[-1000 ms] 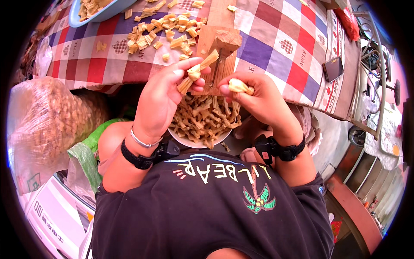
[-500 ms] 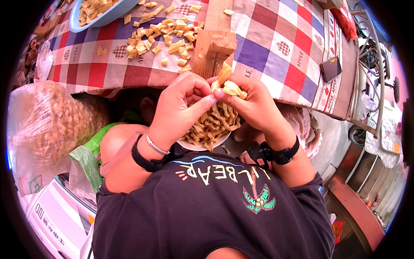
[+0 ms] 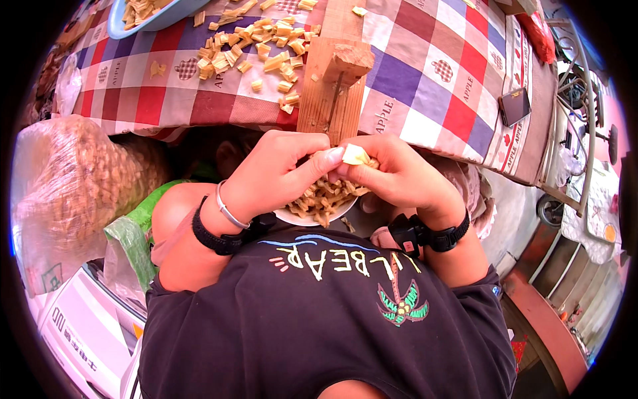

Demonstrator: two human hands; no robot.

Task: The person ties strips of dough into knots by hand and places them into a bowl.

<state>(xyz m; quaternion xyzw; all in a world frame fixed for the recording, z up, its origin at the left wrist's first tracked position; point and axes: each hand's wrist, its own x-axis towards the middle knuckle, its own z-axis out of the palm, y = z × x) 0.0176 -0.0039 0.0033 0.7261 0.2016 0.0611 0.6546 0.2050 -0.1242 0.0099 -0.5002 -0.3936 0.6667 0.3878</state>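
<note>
Piece: we pinch a pale yellow, flat, angular piece (image 3: 356, 154) at the picture's centre | left hand (image 3: 279, 176) at 9 o'clock, thumb pressing | right hand (image 3: 399, 176) at 3 o'clock, fingers curled | white bowl (image 3: 312, 218) of tan strips at 6 o'clock.

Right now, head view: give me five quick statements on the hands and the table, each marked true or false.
1. Both hands meet over a white bowl of yellowish sticks. True: the left hand and right hand touch at the fingertips above it.
2. The pale yellow piece lies loose on the tablecloth. False: it is pinched between the fingers of both hands.
3. A wooden block stands on the chequered tablecloth above the hands. True.
4. The cut yellow pieces are heaped to the right of the block. False: nearly all lie to its left.
5. A blue bowl sits at the table's upper left. True.
</note>
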